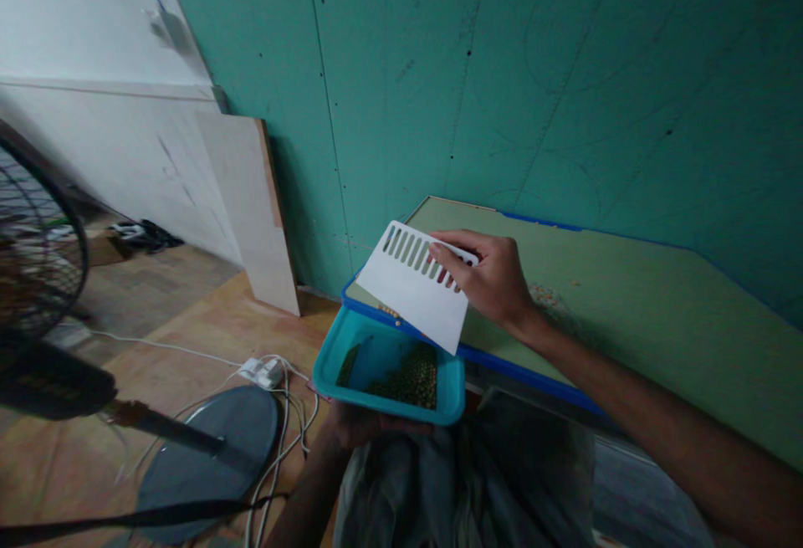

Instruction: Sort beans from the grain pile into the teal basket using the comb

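My right hand (498,280) grips a white plastic scraper (414,290) by its slotted end, thumb on top. The scraper's plain edge slants down over the near edge of a pale green table (633,314) with a blue rim. Just below that edge, my left hand (360,425) supports a turquoise plastic tub (387,406) from beneath, most of its fingers hidden. Small greenish-brown beans or seeds (414,376) lie in the tub, mostly on its right side. A few paler seeds (389,311) sit at the table's edge beside the scraper.
More small pale bits (547,297) are scattered on the table behind my right wrist. A green wall (401,96) rises behind it. At left stand a fan (43,280) with a round base (207,448), a power strip (260,372) with loose cables, and a leaning board (251,213).
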### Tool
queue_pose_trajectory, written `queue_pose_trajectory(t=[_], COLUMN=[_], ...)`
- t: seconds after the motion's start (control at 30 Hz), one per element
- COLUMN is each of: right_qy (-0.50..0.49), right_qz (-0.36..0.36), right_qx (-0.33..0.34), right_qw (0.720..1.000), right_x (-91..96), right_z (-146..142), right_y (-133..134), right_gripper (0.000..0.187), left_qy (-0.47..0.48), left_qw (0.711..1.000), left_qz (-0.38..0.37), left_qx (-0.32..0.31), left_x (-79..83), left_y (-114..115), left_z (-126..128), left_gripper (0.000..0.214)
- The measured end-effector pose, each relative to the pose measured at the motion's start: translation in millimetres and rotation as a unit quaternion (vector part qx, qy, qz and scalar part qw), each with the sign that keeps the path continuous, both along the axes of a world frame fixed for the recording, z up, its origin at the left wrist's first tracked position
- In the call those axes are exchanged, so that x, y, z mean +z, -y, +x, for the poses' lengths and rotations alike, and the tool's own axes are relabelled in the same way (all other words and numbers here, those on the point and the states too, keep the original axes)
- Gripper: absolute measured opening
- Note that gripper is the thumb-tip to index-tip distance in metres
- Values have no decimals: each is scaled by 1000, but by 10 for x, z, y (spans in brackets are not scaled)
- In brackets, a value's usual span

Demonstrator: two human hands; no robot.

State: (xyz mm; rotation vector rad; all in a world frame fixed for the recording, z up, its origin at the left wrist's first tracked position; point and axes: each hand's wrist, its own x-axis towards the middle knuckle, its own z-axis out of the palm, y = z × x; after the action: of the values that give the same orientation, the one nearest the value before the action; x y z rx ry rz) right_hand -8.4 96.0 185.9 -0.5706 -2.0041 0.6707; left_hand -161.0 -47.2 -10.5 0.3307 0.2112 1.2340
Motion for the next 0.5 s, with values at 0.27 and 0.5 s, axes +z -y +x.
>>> queue_pose_trajectory(t=[0.27,0.5], right_qy=[-1,1], right_qz=[5,18], right_qx=[9,10], right_qw=[1000,1000], right_x=[10,26], right_z=[0,10], right_y=[30,59], right_gripper=[24,23], left_qy=[2,4], left_qw=[1000,1000], left_qz=[8,22], left_qx=[0,-2], left_x=[-6,-3], left_y=[-11,-8], left_z=[-4,10], left_gripper=[49,49])
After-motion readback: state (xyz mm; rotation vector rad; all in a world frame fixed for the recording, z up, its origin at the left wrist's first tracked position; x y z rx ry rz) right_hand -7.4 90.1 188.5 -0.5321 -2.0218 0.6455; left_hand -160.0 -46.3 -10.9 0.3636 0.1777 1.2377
